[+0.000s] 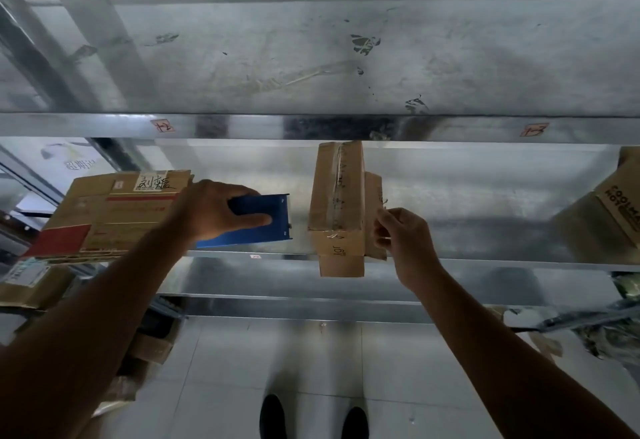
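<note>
My left hand [221,211] grips a flat blue box [258,227] from above, with the thumb along its front face, on the metal shelf [485,230]. To its right a narrow cardboard box [337,196] sealed with tape stands on the same shelf and juts over the front edge. A thinner cardboard piece [374,196] leans against its right side. My right hand [403,236] is at that right side with curled fingers pinching the thin piece's edge.
A large labelled cardboard box [117,210] lies left of the blue box. Another brown box [609,210] sits at the far right. An upper shelf [346,64] spans above. More boxes [34,282] and bagged items [606,327] sit lower. My shoes [311,418] are on the tiled floor.
</note>
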`<action>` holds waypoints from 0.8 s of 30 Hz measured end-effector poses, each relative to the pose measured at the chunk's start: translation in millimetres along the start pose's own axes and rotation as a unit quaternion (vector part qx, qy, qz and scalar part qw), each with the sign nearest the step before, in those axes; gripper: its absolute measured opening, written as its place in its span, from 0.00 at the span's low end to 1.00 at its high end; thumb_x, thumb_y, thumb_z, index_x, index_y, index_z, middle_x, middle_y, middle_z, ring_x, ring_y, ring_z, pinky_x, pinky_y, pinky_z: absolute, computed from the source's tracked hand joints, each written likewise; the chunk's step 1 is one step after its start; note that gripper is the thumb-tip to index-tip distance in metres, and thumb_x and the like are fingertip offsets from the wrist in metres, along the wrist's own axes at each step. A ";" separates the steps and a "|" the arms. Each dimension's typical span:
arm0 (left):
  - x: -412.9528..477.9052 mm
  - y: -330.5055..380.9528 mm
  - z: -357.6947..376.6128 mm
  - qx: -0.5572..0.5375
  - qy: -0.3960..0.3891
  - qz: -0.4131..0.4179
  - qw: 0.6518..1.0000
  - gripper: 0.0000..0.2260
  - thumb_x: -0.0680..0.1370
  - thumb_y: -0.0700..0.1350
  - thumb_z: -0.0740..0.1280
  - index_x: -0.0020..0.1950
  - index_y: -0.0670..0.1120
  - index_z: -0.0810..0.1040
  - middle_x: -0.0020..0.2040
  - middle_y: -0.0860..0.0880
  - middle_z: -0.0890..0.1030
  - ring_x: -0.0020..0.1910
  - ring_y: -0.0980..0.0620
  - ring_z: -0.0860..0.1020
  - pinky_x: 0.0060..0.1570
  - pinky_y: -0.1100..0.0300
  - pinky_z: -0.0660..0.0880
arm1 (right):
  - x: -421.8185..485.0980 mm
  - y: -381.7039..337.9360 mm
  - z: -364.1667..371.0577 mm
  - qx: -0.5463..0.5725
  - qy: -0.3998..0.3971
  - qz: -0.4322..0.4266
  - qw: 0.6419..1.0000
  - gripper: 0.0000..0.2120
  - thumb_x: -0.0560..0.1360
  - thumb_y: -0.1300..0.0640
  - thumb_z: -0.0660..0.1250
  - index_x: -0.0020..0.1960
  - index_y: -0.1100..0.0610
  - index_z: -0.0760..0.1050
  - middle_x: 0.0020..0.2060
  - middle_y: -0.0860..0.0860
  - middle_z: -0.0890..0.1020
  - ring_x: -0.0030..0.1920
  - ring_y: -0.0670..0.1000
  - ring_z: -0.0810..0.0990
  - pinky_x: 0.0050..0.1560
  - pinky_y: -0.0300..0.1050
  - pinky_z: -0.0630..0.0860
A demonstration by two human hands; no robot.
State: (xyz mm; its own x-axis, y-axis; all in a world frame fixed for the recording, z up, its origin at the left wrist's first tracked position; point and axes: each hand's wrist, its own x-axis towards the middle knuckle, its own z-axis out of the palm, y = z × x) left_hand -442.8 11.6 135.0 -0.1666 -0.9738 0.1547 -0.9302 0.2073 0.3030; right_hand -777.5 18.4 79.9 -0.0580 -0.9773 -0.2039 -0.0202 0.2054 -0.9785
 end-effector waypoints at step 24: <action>29.3 -35.6 44.2 0.044 -0.116 0.043 0.991 0.42 0.64 0.80 0.49 0.58 0.54 0.82 0.43 0.56 0.84 0.39 0.58 0.78 0.41 0.60 0.73 | 25.7 68.9 43.2 -0.287 0.186 -0.123 0.932 0.07 0.80 0.56 0.70 0.49 0.61 0.81 0.39 0.48 0.81 0.36 0.43 0.78 0.41 0.32 0.72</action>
State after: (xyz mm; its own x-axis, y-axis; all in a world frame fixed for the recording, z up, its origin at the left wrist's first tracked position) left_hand -429.0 -28.4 87.2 -0.3082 -0.9502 -0.0463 -0.9322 0.2920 0.2141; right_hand -737.3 5.1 5.9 -0.3212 -0.9346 0.1531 -0.6024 0.0769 -0.7945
